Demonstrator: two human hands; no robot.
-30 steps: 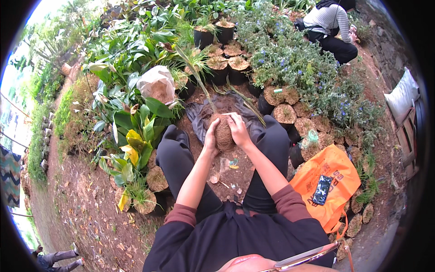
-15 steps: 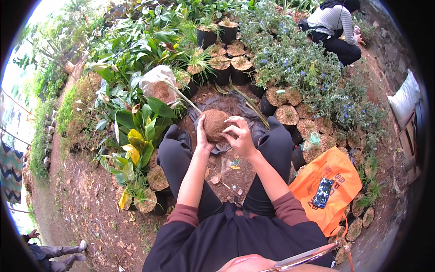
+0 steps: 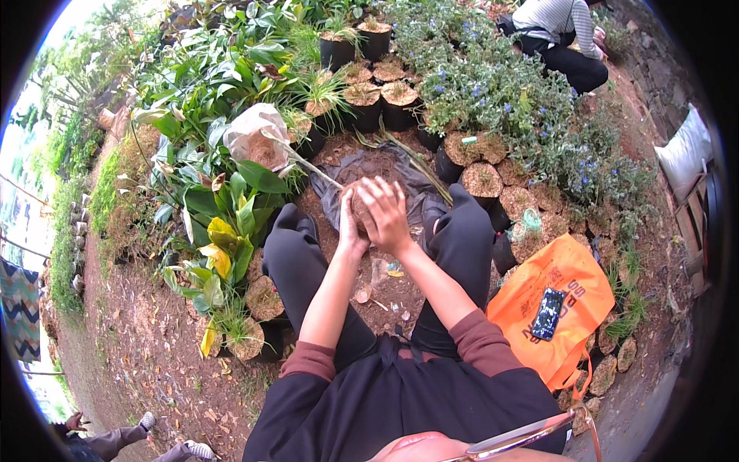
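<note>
Between my two hands, above my spread knees, is a ball of brown fibre [image 3: 356,202], mostly covered by my fingers. My left hand [image 3: 351,225] cups its left side. Against its right side and top, my right hand [image 3: 386,215] lies with the fingers laid side by side over it. A pale, straight strand or stick [image 3: 314,166] runs from beside the ball up to a whitish plastic bag [image 3: 254,123] holding brown fibre. Beyond my hands a dark plastic sheet [image 3: 331,192] with loose soil [image 3: 379,165] lies on the ground.
Black plant pots [image 3: 362,108] and leafy plants [image 3: 208,138] surround me. Blue-flowered plants [image 3: 493,100] grow at right. An orange bag [image 3: 570,269] with a patterned phone [image 3: 547,314] lies by my right knee. One person [image 3: 558,38] crouches far right; another person's legs [image 3: 123,443] show lower left.
My right hand has gone from pinching at the ball's side with bent fingers to lying over it. The view has shifted slightly, and the person at lower left has moved their legs.
</note>
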